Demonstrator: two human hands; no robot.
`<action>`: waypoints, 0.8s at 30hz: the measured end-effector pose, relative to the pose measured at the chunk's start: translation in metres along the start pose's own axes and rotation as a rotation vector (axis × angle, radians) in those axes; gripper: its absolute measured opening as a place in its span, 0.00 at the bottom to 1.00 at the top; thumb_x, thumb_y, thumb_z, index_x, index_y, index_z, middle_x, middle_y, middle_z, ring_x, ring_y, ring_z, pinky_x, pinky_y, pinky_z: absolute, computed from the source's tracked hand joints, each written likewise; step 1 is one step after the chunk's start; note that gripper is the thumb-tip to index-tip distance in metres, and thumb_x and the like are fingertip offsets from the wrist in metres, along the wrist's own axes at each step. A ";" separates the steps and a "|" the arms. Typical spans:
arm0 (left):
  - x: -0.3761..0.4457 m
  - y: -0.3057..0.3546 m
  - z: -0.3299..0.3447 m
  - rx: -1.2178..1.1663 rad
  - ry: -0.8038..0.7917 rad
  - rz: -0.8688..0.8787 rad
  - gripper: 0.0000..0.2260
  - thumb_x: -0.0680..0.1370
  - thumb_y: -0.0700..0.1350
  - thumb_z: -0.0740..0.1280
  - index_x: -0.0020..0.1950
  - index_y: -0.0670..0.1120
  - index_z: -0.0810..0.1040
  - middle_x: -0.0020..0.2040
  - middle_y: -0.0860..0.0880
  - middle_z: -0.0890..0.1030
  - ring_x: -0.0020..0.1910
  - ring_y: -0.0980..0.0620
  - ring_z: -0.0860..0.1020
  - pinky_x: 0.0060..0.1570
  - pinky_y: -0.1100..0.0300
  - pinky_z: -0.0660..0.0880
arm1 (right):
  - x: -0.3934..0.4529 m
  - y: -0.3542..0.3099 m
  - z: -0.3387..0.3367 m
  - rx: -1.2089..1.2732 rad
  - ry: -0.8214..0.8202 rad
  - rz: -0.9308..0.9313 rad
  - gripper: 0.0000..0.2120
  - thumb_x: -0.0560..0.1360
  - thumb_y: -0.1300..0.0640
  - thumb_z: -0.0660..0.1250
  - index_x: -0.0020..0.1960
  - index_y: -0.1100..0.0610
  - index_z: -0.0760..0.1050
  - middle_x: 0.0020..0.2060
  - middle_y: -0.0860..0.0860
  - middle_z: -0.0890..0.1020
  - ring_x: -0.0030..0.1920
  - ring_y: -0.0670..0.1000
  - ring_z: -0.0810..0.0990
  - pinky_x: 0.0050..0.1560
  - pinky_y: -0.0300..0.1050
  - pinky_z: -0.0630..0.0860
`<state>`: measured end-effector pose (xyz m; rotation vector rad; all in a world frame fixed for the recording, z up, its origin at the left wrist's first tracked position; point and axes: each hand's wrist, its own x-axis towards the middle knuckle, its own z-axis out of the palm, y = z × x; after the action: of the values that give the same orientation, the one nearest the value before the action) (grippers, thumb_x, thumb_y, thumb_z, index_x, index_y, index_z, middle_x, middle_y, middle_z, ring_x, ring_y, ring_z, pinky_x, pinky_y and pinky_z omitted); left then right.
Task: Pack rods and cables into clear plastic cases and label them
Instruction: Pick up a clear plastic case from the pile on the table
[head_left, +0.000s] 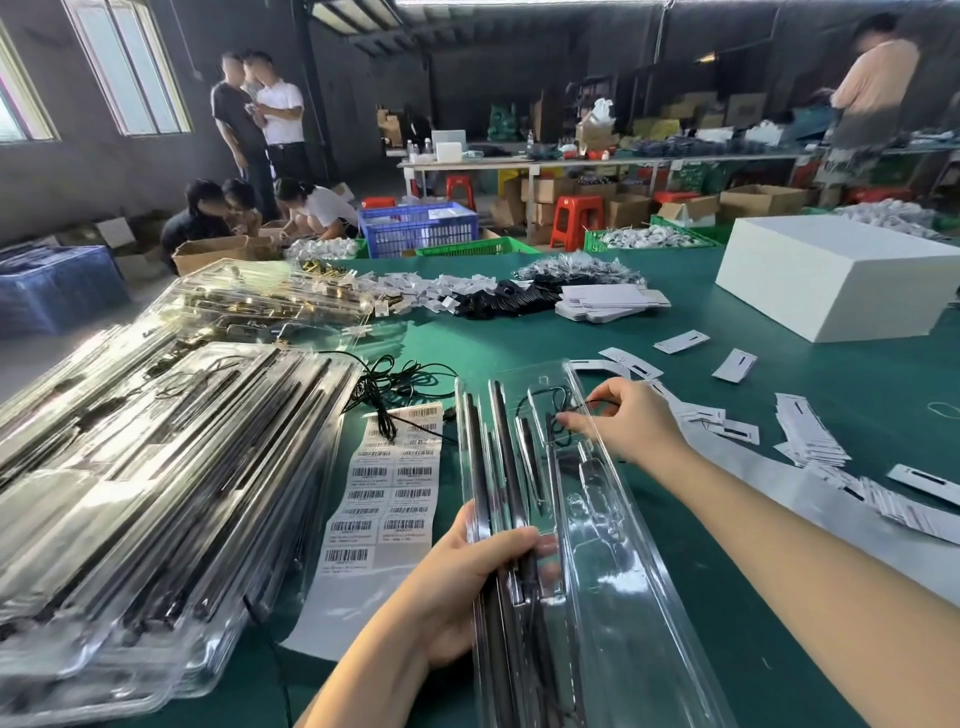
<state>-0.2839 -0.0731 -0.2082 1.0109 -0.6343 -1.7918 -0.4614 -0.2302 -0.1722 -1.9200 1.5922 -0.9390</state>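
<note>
1. Case (587, 545) lies open on the green table (779, 374), dark rods (501, 452) in its left channels.
2. Left hand (467, 587) clasps case and rods; right hand (628, 423) pinches a thin cable (558, 415) over the case.
3. Labels (387, 493) lie just left — packed cases (156, 467) beyond.

Clear case (597, 545) near end cut off at bottom edge, barcode sheet (384, 488) print too small to read

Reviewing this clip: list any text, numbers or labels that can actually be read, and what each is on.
Nothing can be read.
Label sheet: barcodes with small print under each, too small and blurred to read.
Paper tags: a black bar only, no visible words.
White box: blank.
</note>
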 end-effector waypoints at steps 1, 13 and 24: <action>-0.001 0.000 0.001 0.002 0.010 0.011 0.31 0.67 0.34 0.74 0.61 0.50 0.61 0.41 0.36 0.82 0.34 0.41 0.82 0.31 0.51 0.79 | 0.000 0.000 0.001 -0.024 -0.021 0.013 0.18 0.66 0.41 0.76 0.44 0.51 0.73 0.38 0.43 0.76 0.38 0.44 0.74 0.38 0.41 0.71; -0.005 -0.002 0.013 0.112 -0.073 0.161 0.18 0.70 0.33 0.73 0.56 0.43 0.72 0.41 0.37 0.81 0.33 0.43 0.81 0.30 0.56 0.78 | -0.021 0.010 -0.032 0.871 -0.626 0.176 0.11 0.69 0.54 0.75 0.52 0.47 0.83 0.44 0.51 0.85 0.42 0.49 0.82 0.52 0.52 0.80; -0.008 0.015 0.009 -0.115 0.022 0.079 0.19 0.68 0.36 0.71 0.54 0.43 0.66 0.32 0.41 0.78 0.24 0.47 0.77 0.24 0.57 0.77 | -0.046 0.036 -0.027 0.871 -0.688 0.269 0.15 0.77 0.68 0.64 0.59 0.57 0.80 0.55 0.52 0.83 0.54 0.50 0.82 0.58 0.46 0.79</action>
<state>-0.2831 -0.0716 -0.1890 0.9149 -0.5435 -1.7255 -0.5093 -0.1911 -0.1900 -1.1700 0.7951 -0.5950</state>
